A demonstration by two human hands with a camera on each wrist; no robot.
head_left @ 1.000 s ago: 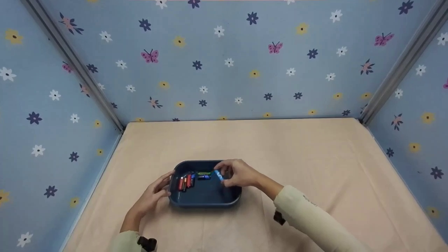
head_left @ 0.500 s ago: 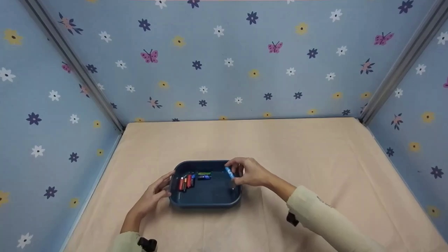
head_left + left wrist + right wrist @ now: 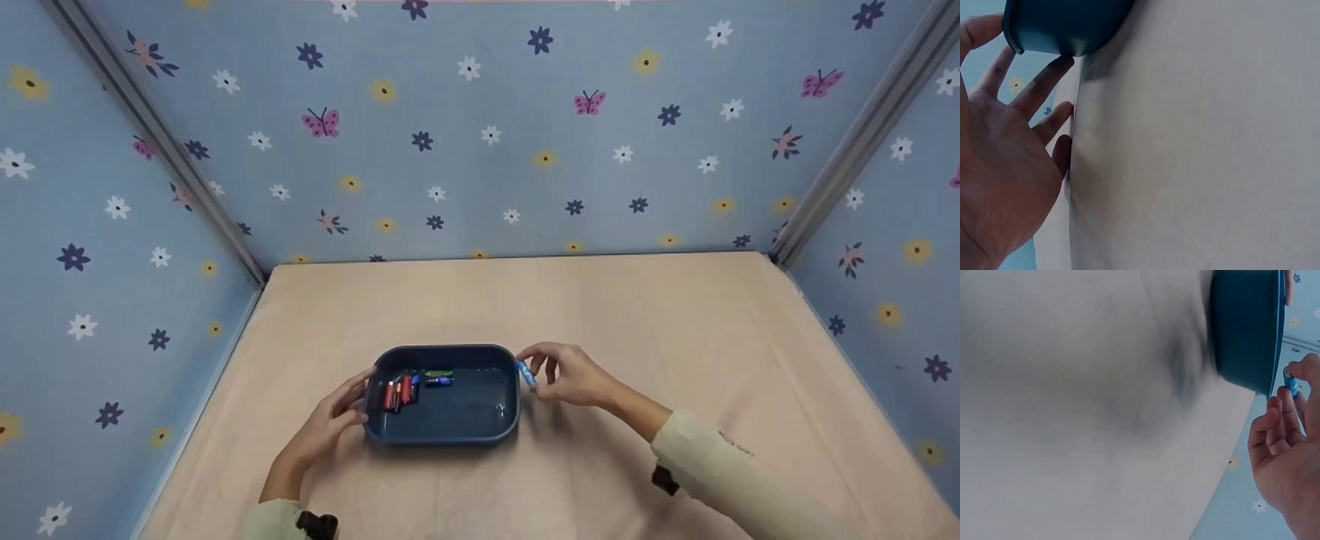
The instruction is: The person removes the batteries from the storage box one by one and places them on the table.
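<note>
My right hand (image 3: 576, 376) pinches a light-blue battery (image 3: 526, 373) between thumb and fingertips, just outside the right rim of a dark blue tray (image 3: 442, 441). In the right wrist view the battery's metal end (image 3: 1289, 373) shows by the thumb, with the other fingers partly bent below. At the tray's left side my left hand (image 3: 324, 421) rests its spread fingertips against the rim and wall, as the left wrist view also shows. Inside the tray, red batteries (image 3: 388, 396) lie grouped at the left. A green battery (image 3: 439, 373) and a dark blue battery (image 3: 439, 382) lie toward the back.
The tray stands on a table (image 3: 637, 315) with a beige cloth. Blue walls with flowers and butterflies (image 3: 480, 150) enclose the back and both sides, with grey metal posts (image 3: 847, 150) at the corners.
My right hand has carried the light-blue battery rightward, from above the inside of the tray to beyond its right rim. The left hand has stayed at the tray's left side.
</note>
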